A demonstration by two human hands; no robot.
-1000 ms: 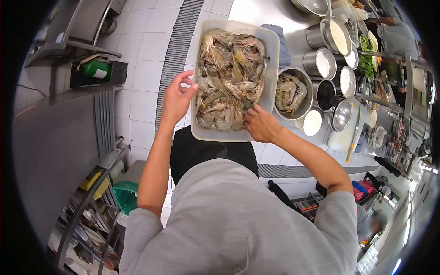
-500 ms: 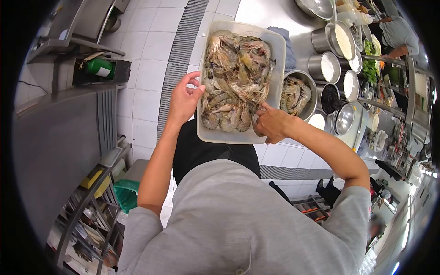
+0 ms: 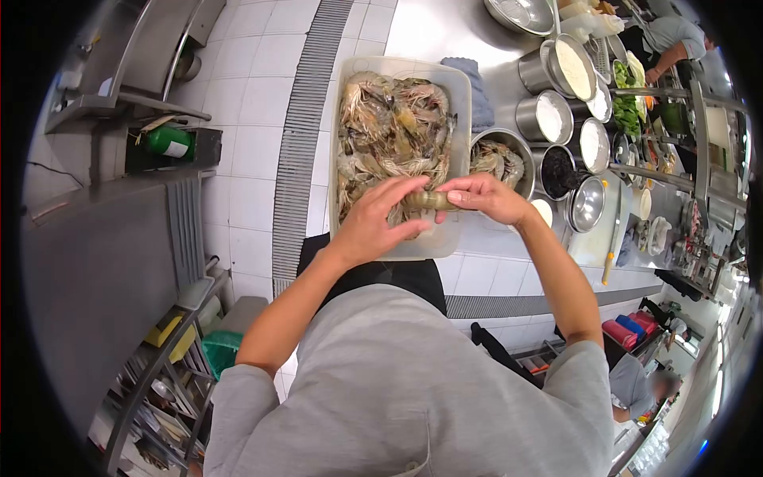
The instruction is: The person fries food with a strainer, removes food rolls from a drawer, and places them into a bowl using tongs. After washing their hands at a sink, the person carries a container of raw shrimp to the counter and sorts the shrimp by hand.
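A whole-bodied shrimp [image 3: 427, 199] lies crosswise between my two hands, above the lower part of a translucent plastic tub [image 3: 463, 87]. My right hand [image 3: 486, 197] pinches its right end between thumb and fingers. The fingers of my left hand [image 3: 373, 221] close over its left end, while the left thumb stands apart below it. That end is partly hidden by the fingers. Raw shrimp [image 3: 395, 131] fill most of the tub, heads and feelers tangled together. To the right, a steel bowl [image 3: 524, 151] holds more shrimp [image 3: 497, 161].
Steel pots of white contents [image 3: 554, 117] and a pot of dark stuff [image 3: 558, 169] line the counter. A blue cloth [image 3: 469, 87] lies behind the tub. A yellow-tipped knife [image 3: 610, 258] rests near the counter's edge. Co-workers [image 3: 675, 40] are at the right.
My right hand has lifted a shrimp out of the tub. My left hand has left the tub's side and come over to the shrimp. The view has shifted slightly.
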